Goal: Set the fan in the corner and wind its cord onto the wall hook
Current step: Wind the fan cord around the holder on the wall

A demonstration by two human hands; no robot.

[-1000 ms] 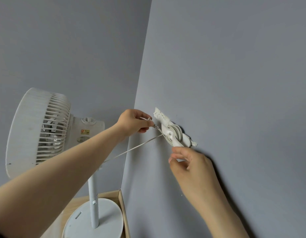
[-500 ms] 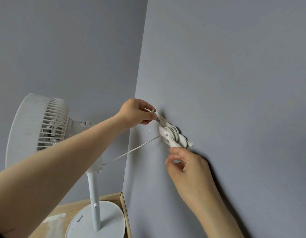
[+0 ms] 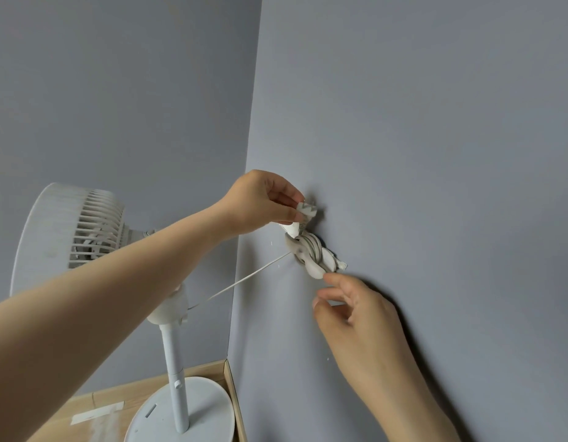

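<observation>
A white pedestal fan [image 3: 69, 231] stands in the corner on its round base [image 3: 180, 413]. Its thin white cord [image 3: 244, 280] runs taut from the fan's neck to a white wall hook [image 3: 314, 255] on the right wall, where several turns are wound. My left hand [image 3: 263, 202] pinches the cord's plug end [image 3: 306, 210] just above the hook. My right hand [image 3: 359, 311] is just below the hook, fingers apart, its fingertips at the hook's lower end and holding nothing.
Two grey walls meet in a corner [image 3: 244, 218] behind the fan. A wooden floor [image 3: 110, 409] with a strip of pale tape [image 3: 96, 413] and a wooden skirting strip [image 3: 236, 397] lies below.
My left hand has risen with the plug end from beside the hook to above it. My right hand has opened and drawn slightly back from the hook's lower end. The view has tilted up.
</observation>
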